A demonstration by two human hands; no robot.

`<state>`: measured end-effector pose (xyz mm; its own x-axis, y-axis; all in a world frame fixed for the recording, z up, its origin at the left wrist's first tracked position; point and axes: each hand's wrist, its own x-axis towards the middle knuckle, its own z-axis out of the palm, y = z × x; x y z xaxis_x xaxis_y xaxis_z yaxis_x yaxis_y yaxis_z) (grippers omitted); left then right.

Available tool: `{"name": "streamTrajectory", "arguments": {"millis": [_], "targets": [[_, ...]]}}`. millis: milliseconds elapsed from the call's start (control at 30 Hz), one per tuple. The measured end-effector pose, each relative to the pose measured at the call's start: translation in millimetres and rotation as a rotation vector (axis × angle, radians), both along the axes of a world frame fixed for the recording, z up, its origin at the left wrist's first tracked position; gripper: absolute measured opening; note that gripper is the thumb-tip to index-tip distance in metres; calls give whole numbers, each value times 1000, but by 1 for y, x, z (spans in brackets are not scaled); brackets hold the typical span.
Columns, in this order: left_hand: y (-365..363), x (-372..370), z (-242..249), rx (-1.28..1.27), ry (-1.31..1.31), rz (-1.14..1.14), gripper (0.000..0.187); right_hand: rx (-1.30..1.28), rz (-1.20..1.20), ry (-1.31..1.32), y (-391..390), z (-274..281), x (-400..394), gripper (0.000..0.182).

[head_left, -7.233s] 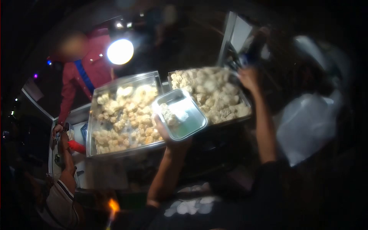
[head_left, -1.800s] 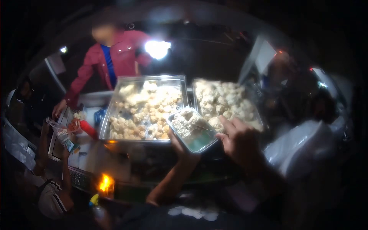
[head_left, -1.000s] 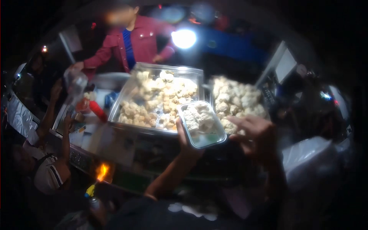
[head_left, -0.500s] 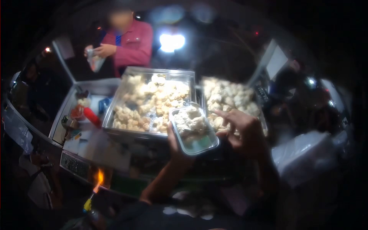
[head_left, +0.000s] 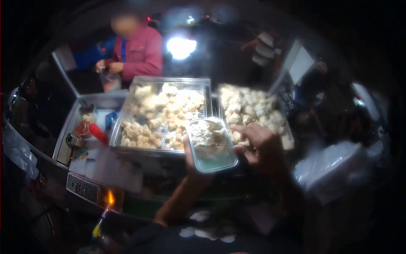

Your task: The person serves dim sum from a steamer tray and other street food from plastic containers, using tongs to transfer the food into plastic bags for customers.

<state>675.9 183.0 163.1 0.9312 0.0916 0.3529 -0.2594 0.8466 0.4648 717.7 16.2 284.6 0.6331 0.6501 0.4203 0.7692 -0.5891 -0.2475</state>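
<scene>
My left hand (head_left: 190, 164) is wrapped around the left side and underside of a clear rectangular plastic container (head_left: 212, 166). Pale, lumpy food pieces (head_left: 208, 132) fill its upper part, while the lower part shows a greenish see-through bottom. Just right of the container is my right hand (head_left: 261, 142), its index finger pointing at the rim and the thumb held apart below. Behind both hands stand two metal trays: the left tray (head_left: 158, 149) holds golden-white lumps, and the right one is heaped with paler lumps (head_left: 249, 106).
Across the counter a person in a red jacket (head_left: 146, 51) handles a plastic bag (head_left: 111, 80). A red bottle (head_left: 98, 133) lies among items at left. Low at left, a torch with a yellow part (head_left: 97, 231) burns with an orange flame. White plastic bags (head_left: 330, 165) are at right.
The view has shifted slightly. My right hand's fingers have curled a little beside the container, which stays in my left hand. Across the counter, the person has lowered the bag.
</scene>
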Motion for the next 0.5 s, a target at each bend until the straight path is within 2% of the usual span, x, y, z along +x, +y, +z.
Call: {"name": "streamTrajectory", "arguments": {"millis": [33,100,133,200,233,267,333,400,433,500], "targets": [[0,1,1,8,-44,-8,69,0,2,2,0,1,1,43],[1,2,3,-256,235,-116,69,-4,-28,124,-4,6,3,46],[0,2,6,-259,235,-109,69,5,8,147,-8,10,8,48],[-1,-1,10,-232,94,-30,57,-49,73,264,-19,34,26,45],[1,3,6,-340,243,-64,60,8,80,387,-27,40,42,42],[4,7,-4,-341,244,-60,60,86,48,485,-30,42,60,40],[11,14,-22,-217,40,-41,67,274,-61,646,-33,43,99,36],[16,16,-27,-202,37,-14,66,196,-119,303,-41,9,170,38],[21,23,-39,-49,19,70,66,113,-173,100,-50,-27,228,38],[22,23,-42,36,28,162,66,15,-347,-6,-46,-63,273,39]]}}
